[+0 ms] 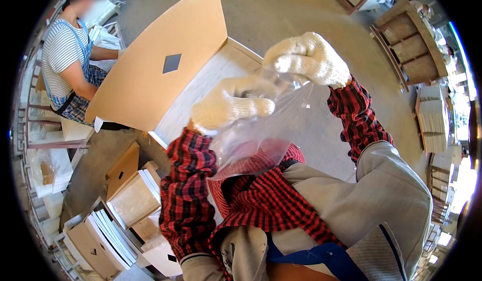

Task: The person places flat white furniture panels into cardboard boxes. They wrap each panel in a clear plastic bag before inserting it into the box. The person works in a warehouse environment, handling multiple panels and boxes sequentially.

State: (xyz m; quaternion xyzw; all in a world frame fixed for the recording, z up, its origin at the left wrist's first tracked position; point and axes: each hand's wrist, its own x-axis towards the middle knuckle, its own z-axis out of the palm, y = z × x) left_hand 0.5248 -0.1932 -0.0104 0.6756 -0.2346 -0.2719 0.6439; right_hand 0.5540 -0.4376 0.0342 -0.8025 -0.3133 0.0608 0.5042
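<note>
A clear plastic bag (261,140) hangs between my two hands, its lower part drooping in front of my chest. My left hand (233,105), in a cream knitted glove, grips the bag's upper edge; its fingers are slightly blurred. Higher and to the right, my gloved right hand (306,60) is closed with the plastic pinched in it. Behind my hands lies a large open cardboard box (165,60). Its brown lid stands raised with a dark square patch on it. Inside shows a pale, grey-white flat surface (201,85), partly hidden by my left hand.
A co-worker (75,55) in a striped top sits behind the raised lid at left. Cartons with white panels (113,236) are stacked at lower left. A wooden rack (409,45) stands at far right, near a stack of pale sheets (433,115). Bare concrete floor (271,10) lies beyond the box.
</note>
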